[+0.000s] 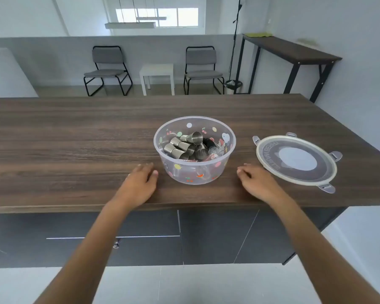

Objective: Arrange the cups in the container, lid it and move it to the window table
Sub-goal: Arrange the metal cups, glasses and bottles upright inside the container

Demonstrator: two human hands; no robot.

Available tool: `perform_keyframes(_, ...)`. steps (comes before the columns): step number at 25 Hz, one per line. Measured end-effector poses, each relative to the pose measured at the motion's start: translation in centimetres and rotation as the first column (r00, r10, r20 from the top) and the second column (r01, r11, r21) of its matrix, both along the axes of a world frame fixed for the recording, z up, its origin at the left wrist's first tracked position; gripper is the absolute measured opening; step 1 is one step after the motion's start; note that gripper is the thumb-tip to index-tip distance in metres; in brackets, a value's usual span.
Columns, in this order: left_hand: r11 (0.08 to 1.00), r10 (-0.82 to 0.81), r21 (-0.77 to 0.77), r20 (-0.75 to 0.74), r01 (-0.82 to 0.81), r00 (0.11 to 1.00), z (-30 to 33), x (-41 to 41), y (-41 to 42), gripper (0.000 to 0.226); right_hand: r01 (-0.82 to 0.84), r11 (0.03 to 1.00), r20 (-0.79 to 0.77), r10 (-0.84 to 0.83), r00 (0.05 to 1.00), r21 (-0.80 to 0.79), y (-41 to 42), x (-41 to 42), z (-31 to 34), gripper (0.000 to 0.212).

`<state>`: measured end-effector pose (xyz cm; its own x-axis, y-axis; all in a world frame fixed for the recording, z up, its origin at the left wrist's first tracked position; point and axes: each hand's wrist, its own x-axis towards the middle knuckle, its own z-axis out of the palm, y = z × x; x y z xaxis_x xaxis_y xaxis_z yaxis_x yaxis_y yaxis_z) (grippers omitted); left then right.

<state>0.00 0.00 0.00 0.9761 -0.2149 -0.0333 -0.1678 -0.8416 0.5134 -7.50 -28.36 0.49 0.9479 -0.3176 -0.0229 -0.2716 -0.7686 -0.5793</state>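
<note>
A clear round plastic container [226, 156] with coloured fruit prints stands on the dark wood counter [75, 139]. Several small steel cups [184, 144] lie jumbled inside it, with some clear and dark pieces beside them. Its round clear lid [270, 163], with clip tabs, lies flat on the counter to the right of the container. My left hand [138, 185] rests palm down on the counter just left of the container, holding nothing. My right hand [258, 183] rests between the container and the lid, touching neither.
A tall narrow dark table [294, 50] stands along the right wall beyond the counter. Two grey chairs [108, 69] and a small white side table [157, 72] line the far low wall, under a window. White floor lies below me.
</note>
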Motion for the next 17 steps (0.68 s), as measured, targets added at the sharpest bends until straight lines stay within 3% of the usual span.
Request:
perform_keyframes(2, 0.995, 0.013, -0.101, 0.160, 0.003, 0.987, 2.1, 1.0, 0.5, 0.050, 0.041, 0.990, 0.065, -0.050, 0.997, 0.134, -1.3, 0.8, 2.1, 0.027)
perform_keyframes(4, 0.989, 0.003, -0.141, 0.364, 0.052, 0.931, 5.1, 2.0, 0.4, 0.045, 0.056, 0.978, 0.233, -0.103, 0.967, 0.200, -2.0, 1.8, 4.9, 0.019)
perform_keyframes(6, 0.984, -0.064, -0.126, 0.420, 0.128, 0.905, 7.2, 2.8, -0.9, 0.036, -0.001, 0.976, 0.369, -0.082, 0.926, 0.218, -1.3, 3.2, 7.0, 0.016)
perform_keyframes(9, 0.978, -0.202, 0.015, 0.286, 0.206, 0.937, 8.8, 4.2, -3.3, 0.027, -0.137, 0.968, 0.381, 0.048, 0.923, 0.208, 0.3, 6.0, 8.8, 0.018)
perform_keyframes(14, 0.876, -0.352, 0.369, 0.046, 0.311, 0.935, 9.3, 6.4, -6.6, 0.036, -0.312, 0.936, 0.067, 0.304, 0.950, 0.166, 2.5, 10.4, 8.7, 0.035)
perform_keyframes(17, 0.821, -0.350, 0.477, -0.012, 0.313, 0.936, 8.7, 7.1, -7.6, 0.044, -0.340, 0.936, 0.024, 0.339, 0.940, 0.087, 3.2, 12.2, 8.0, 0.040)
